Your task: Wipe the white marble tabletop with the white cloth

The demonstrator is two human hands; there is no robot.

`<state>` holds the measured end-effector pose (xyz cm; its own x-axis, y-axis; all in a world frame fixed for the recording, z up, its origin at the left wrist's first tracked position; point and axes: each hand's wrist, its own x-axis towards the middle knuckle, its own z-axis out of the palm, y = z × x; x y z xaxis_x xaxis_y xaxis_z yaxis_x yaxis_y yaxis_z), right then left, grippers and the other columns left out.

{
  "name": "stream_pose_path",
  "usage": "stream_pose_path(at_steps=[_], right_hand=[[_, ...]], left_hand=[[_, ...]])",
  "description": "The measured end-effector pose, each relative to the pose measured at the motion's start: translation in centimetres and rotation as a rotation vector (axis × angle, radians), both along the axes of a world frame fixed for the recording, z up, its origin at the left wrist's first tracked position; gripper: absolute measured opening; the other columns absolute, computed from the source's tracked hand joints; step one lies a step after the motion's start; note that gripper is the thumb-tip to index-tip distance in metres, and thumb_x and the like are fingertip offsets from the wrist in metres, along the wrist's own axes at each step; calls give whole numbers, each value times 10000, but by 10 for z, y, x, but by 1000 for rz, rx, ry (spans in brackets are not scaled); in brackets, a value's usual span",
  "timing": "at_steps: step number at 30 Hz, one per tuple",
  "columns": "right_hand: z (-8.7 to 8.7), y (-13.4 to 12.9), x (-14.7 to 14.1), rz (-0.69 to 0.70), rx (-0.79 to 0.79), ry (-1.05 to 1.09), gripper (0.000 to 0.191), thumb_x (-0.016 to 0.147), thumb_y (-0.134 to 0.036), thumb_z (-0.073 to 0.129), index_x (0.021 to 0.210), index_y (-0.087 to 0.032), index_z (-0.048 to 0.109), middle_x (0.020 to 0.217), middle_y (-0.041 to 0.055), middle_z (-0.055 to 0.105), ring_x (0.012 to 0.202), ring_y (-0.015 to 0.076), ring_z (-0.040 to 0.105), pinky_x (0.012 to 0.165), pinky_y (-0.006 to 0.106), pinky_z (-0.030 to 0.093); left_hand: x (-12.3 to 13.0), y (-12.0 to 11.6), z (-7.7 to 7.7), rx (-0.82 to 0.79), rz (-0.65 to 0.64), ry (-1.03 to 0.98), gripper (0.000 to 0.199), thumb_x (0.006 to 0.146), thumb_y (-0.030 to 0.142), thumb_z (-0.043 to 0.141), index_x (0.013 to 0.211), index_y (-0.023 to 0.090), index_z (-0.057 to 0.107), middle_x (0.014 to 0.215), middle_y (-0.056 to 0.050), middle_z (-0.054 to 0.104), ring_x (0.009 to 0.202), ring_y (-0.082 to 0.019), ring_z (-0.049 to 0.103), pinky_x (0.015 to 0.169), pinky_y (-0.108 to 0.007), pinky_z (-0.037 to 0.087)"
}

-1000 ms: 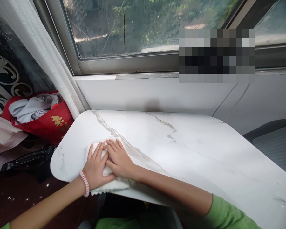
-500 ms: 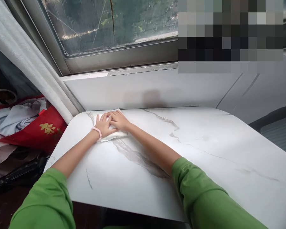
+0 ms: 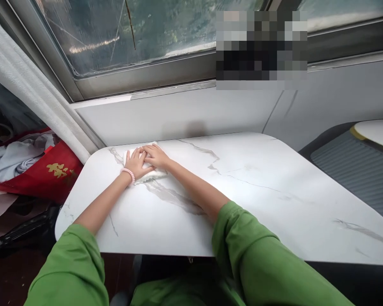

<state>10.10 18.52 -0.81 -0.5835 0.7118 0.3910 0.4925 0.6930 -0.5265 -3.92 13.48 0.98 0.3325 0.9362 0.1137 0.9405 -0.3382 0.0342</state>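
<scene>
A white cloth [image 3: 158,173] lies flat near the far left corner of the white, grey-veined table [image 3: 178,238]. My left hand [image 3: 137,163], with a pink coiled band [image 3: 128,173] at its wrist, rests palm down on the cloth, fingers spread. Beside it, my right hand [image 3: 155,156] also presses flat on the cloth, its fingertips touching or overlapping those of the left. Both palms cover much of the cloth.
A window frame [image 3: 147,73] and pale wall panel run along the table's far side. To the left are a white curtain [image 3: 35,76] and a red bag [image 3: 55,170] stuffed with cloth. A grey ribbed seat [image 3: 354,165] stands at right.
The camera view has turned slightly to the right, bringing more of the seat into sight. Both hands stay on the cloth in nearly the same spot on the table.
</scene>
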Motion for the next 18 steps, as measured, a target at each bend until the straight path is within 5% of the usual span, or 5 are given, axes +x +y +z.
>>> stream_pose_path(at_steps=[11, 14, 18], right_hand=[[5, -160, 98, 76, -71, -6, 372, 828, -247, 476, 1189, -173, 533, 1391, 127, 490, 1334, 238, 380, 1155, 488, 168], [9, -196, 119, 21, -102, -20, 374, 837, -254, 456, 1198, -177, 518, 1407, 124, 473, 1356, 248, 348, 1159, 505, 164], [8, -214, 133, -58, -101, -24, 401, 845, -250, 421, 1236, -189, 483, 1406, 119, 471, 1354, 256, 349, 1152, 531, 175]], left_hand=[[89, -161, -6, 2, -49, -6, 831, 824, 668, 442, 1415, 86, 379, 1517, -226, 251, 1420, -368, 158, 1117, -635, 61], [105, -185, -4, -31, -141, -34, 850, 809, 687, 449, 1391, 70, 410, 1510, -243, 253, 1416, -386, 151, 1108, -650, 41], [115, -186, 0, -73, -271, -53, 851, 814, 672, 454, 1408, 67, 379, 1511, -246, 247, 1417, -395, 132, 1089, -671, -40]])
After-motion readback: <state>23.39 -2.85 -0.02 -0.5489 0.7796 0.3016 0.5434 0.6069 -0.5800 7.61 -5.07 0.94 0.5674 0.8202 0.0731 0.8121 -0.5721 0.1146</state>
